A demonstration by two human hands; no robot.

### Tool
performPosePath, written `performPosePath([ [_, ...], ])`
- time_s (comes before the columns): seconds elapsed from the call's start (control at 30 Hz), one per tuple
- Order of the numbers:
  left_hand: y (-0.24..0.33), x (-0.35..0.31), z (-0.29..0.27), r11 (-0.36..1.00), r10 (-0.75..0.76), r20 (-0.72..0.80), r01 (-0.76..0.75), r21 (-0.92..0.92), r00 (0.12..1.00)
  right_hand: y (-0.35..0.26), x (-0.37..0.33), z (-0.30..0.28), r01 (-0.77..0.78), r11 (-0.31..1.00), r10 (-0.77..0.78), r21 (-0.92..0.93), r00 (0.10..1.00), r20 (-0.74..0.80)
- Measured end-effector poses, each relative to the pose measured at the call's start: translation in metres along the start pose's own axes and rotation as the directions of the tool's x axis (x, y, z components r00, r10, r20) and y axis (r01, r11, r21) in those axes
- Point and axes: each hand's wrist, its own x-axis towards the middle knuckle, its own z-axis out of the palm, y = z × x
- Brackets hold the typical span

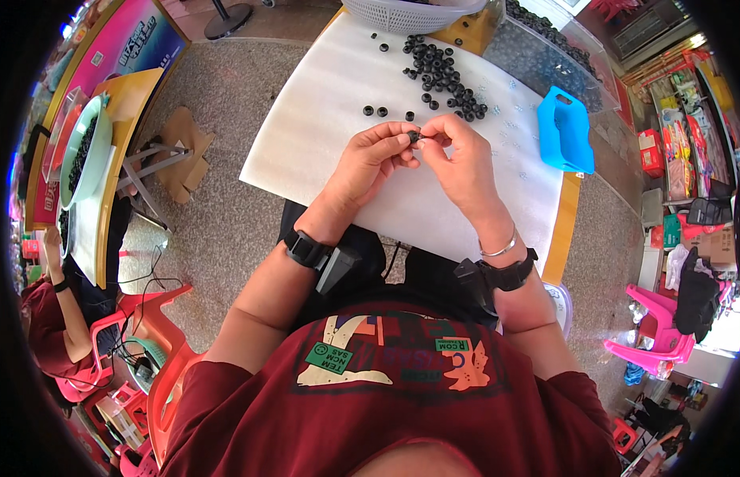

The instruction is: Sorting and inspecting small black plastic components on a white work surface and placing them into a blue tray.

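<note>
Over the near half of the white-topped table point(306, 143), my two hands meet at the fingertips. My left hand point(370, 163) pinches a small black round part point(414, 137) between thumb and forefinger. From the other side my right hand point(467, 165) is closed, its thumb and forefinger pinching at the same part's edge. Whether a smaller piece sits in that pinch is hidden. Just beyond my hands lies a loose pile of the same black parts point(443, 70), short and ring-like, with holes. Small clear pieces point(506, 119) are scattered to the pile's right.
A blue tray point(580, 147) stands at the table's right edge. Behind are a grey colander point(402, 17) and a clear bin point(509, 60) of black parts. At left, another person's arm point(70, 318) reaches toward a table with a pale green basin point(99, 147); a red chair point(159, 350) stands nearby.
</note>
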Motion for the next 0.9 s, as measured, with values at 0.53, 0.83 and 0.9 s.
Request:
performPosePath([
  [0.53, -0.0021, 0.0005, 0.0011, 0.999, 0.010, -0.005, -0.009, 0.047, 1.000, 0.0000, 0.0007, -0.0016, 0.118, 0.983, -0.115, -0.141, 0.993, 0.032],
  [0.83, -0.0060, -0.0003, 0.0006, 0.984, 0.029, -0.040, -0.022, 0.175, 0.999, 0.0001, -0.0022, -0.0031, 0.177, 0.958, -0.172, -0.228, 0.984, 0.041],
  [0.9, -0.0065, -0.0001, 0.0014, 0.980, 0.035, -0.050, -0.024, 0.196, 0.998, 0.0016, -0.0024, -0.0014, 0.227, 0.929, -0.225, -0.293, 0.974, 0.041],
])
